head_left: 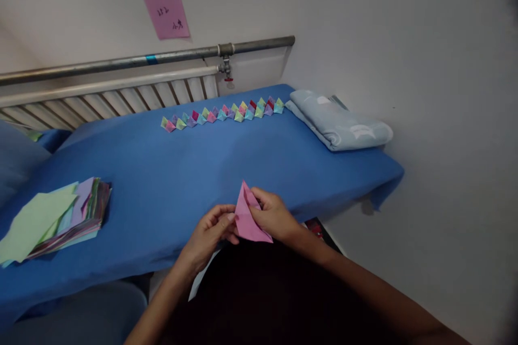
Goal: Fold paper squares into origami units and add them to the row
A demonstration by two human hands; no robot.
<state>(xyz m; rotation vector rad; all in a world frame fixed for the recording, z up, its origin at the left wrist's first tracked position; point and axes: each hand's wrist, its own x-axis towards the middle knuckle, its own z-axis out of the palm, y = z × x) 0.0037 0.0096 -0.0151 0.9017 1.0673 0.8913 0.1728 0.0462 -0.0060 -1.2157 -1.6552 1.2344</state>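
Note:
A partly folded sheet of pink origami paper (247, 223) is held in front of my body, just off the near edge of the bed, one corner pointing up. My right hand (269, 213) grips its right side, the thumb tucked into an open fold. At the left edge, my left hand (214, 229) has its thumb and curled fingers closed on the paper; some fingertips are hidden behind it. Farther back lies a zigzag row of small folded paper pieces (222, 113) in pink, green, blue, purple and yellow.
Left on the blue bed cover (162, 183) lies a stack of coloured paper (76, 210). A folded light-blue blanket (343, 121) sits at the right end. Behind the bed run a radiator (162, 91) and a metal pipe (186, 54); a pink note (167, 13) hangs above.

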